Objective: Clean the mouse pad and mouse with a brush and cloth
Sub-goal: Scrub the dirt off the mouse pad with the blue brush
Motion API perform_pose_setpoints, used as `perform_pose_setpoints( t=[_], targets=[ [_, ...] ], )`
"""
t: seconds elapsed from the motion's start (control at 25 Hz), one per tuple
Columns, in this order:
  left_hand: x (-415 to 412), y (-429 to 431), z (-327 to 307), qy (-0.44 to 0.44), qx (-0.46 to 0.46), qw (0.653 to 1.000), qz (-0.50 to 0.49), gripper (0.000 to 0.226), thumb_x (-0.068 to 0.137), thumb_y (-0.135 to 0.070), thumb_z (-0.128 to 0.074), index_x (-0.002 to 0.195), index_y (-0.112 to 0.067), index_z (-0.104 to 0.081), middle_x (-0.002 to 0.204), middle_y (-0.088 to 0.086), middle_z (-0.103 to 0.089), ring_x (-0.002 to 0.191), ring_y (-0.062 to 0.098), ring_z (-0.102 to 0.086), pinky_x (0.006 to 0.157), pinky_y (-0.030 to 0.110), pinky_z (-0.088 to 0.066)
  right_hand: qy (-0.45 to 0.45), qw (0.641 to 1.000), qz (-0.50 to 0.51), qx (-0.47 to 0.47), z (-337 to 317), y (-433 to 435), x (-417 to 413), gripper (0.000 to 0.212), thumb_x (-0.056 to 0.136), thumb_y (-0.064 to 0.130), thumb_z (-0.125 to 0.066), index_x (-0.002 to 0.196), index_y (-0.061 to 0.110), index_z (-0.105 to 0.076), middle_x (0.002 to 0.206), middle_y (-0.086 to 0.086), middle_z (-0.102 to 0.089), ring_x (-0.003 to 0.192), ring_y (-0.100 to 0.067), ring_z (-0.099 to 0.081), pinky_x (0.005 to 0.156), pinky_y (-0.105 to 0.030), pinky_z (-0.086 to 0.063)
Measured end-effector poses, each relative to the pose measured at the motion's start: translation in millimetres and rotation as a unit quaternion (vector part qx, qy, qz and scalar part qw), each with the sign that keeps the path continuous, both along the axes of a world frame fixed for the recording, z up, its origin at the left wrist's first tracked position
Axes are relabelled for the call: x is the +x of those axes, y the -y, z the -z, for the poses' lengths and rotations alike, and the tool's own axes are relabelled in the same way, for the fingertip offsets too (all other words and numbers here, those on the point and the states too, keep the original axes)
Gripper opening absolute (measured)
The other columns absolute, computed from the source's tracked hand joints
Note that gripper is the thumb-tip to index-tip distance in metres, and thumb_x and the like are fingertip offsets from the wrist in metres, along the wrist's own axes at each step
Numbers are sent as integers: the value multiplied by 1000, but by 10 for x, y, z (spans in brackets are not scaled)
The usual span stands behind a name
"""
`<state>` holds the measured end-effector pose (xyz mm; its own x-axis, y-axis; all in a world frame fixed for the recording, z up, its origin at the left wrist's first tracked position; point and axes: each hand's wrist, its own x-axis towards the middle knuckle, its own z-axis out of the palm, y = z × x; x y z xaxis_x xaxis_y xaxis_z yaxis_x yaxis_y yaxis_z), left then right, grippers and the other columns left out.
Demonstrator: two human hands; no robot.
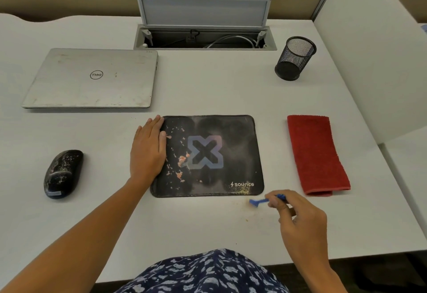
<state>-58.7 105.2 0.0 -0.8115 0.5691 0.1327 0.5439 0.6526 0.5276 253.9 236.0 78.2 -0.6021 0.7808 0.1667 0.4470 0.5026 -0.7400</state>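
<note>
While my left hand (147, 152) pins the mouse pad (231, 131), fingers (153, 128) straight, and my right hand (300, 221) pinches the brush (260, 201), I should sweep crumbs (181, 160) outward in short strokes.

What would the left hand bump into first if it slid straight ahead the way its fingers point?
Mostly bare desk: the left hand would likely just miss the laptop and first reach the open cable hatch.

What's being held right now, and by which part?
The right hand pinches the blue brush by its handle; the left hand rests flat on the mouse pad.
</note>
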Motion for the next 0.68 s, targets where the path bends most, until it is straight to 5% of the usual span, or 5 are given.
perform_pose_setpoints(
  t=[0.24, 0.36, 0.68],
  targets=[
    [8, -3, -2, -2, -1, 1000, 1, 49, 102, -36, -24, 146, -19, -36, 153, 0, -36, 144, 17, -27, 121, 36, -13, -18, 1000, 24, -9, 9, -9, 7, 18, 84, 16, -65, 99, 27, -68, 86, 19, -65, 79, 0, -63, 63, -10, -50],
    [8, -7, -8, -2, -1, 1000, 3, 49, 102, -36, -24, 146, -19, -36, 153, 1, -36, 144, 17, -27, 121, 36, -12, -25, 999, 9, -22, -1, 7, -28, 16, 84, 21, -63, 97, 29, -68, 86, 24, -64, 83, -1, -62, 57, -17, -53],
    [8, -11, -13, -4, -1, 1000, 2, 48, 102, -34, -24, 146, -18, -36, 152, 1, -37, 143, 18, -28, 121, 35, -12, -35, 999, 13, -11, -16, -41, -97, 16, 84, 23, -62, 97, 29, -67, 86, 28, -61, 84, 6, -59, 61, -9, -50]
  ],
)
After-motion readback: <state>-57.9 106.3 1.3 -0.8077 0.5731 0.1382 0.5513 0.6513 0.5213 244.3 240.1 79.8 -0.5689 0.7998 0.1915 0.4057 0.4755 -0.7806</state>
